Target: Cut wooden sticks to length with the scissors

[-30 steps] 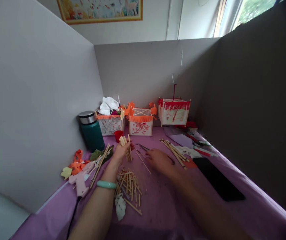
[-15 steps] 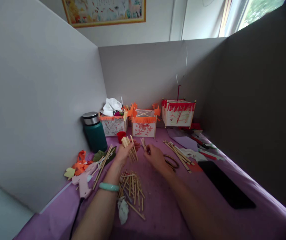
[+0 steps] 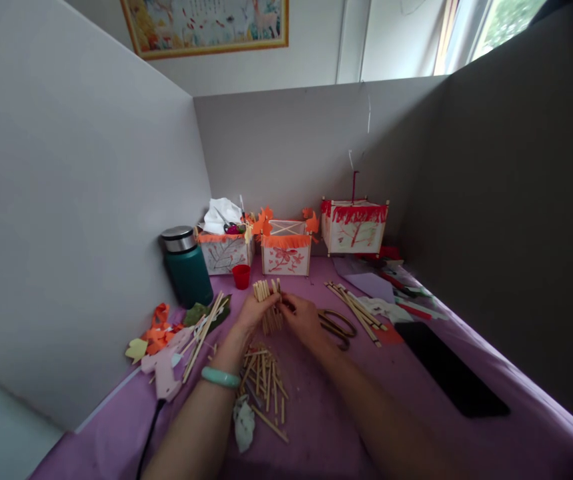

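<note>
A bundle of short wooden sticks (image 3: 271, 323) stands roughly upright in my left hand (image 3: 255, 311), whose thumb lies across it. My right hand (image 3: 299, 316) is closed against the bundle's right side, its fingertips on the sticks; whether it grips separate sticks is hidden. Below the hands, a loose pile of short sticks (image 3: 265, 380) lies on the purple cloth beside a crumpled white tissue (image 3: 244, 423). Bronze-coloured scissors (image 3: 339, 325) rest just right of my right hand.
Left are a green bottle (image 3: 187, 270), a pink glue gun (image 3: 165, 370) and longer sticks (image 3: 205, 337). Behind stand a red cup (image 3: 241, 277) and decorated paper boxes (image 3: 286, 259). Right are banded sticks (image 3: 359, 310) and a black slab (image 3: 450, 368).
My right hand has moved left with its few sticks and now meets the bundle. The bundle stands more upright in my left hand. More of the scissors shows.
</note>
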### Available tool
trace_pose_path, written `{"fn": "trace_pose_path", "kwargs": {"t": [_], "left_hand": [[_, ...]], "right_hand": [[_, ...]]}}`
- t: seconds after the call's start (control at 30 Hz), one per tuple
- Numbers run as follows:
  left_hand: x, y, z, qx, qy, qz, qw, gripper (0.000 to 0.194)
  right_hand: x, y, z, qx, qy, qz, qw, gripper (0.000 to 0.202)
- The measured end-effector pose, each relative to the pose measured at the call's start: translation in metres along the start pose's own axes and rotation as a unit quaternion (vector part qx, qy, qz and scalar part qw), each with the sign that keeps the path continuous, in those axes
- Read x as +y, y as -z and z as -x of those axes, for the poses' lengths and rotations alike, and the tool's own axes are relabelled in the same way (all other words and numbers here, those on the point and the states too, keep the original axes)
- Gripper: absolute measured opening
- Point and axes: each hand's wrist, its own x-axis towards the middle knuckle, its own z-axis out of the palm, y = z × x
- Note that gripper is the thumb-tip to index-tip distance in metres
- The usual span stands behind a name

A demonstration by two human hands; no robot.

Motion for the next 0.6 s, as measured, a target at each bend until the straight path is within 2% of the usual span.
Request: {"fn": "trace_pose_path", "kwargs": {"t": [0.2,0.37,0.6], "left_hand": [[-0.001,-0.003,-0.001,0.042,0.022,0.012,0.999,0.06],[-0.002,-0.002,0.0,0.015,0.018,0.011,1.0,0.058],[-0.006,0.0,-0.005,0.015,0.02,-0.019,1.0,0.058]], "right_hand": [[-0.006,0.004,0.002,0.011,-0.009,0.055,0.998,0.026],[-0.01,0.007,0.002,-0.033,-0.02,0.093,0.995,0.025],[-0.009,0.012,0.001,-0.062,-0.033,0.112,0.991,0.025]]}}
